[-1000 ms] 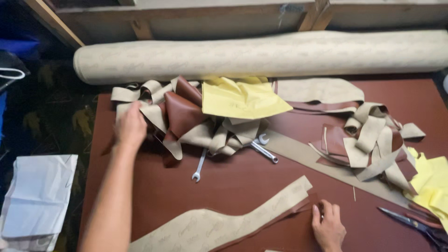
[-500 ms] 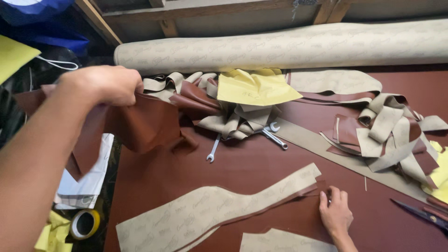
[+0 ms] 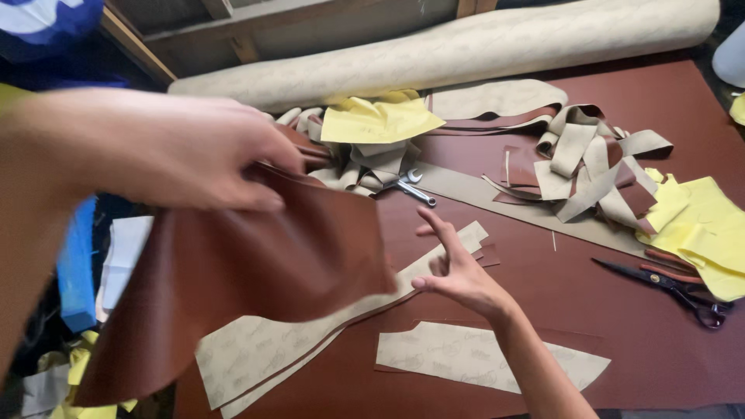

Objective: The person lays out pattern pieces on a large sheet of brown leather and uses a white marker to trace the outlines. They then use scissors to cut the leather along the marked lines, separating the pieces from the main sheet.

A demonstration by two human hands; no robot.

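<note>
Left hand (image 3: 167, 151): pinching the top edge of a brown leather piece (image 3: 248, 287), fingers closed on it, so the sheet is hanging free above the surface's (image 3: 621, 341) left edge.

Right hand (image 3: 458, 271): hovering open with fingers spread, gripping nothing, just above a long beige pattern strip (image 3: 310, 341) lying on the surface.

Second beige pattern piece (image 3: 481, 357): lying flat near the wrist.

Wrench (image 3: 407, 186): resting by a heap of beige and brown offcuts (image 3: 365, 159), under a yellow sheet (image 3: 380, 120).

Scissors (image 3: 667, 283): lying at right, beside yellow paper (image 3: 702, 221).

Beige roll (image 3: 466, 46): lying along the far edge.
</note>
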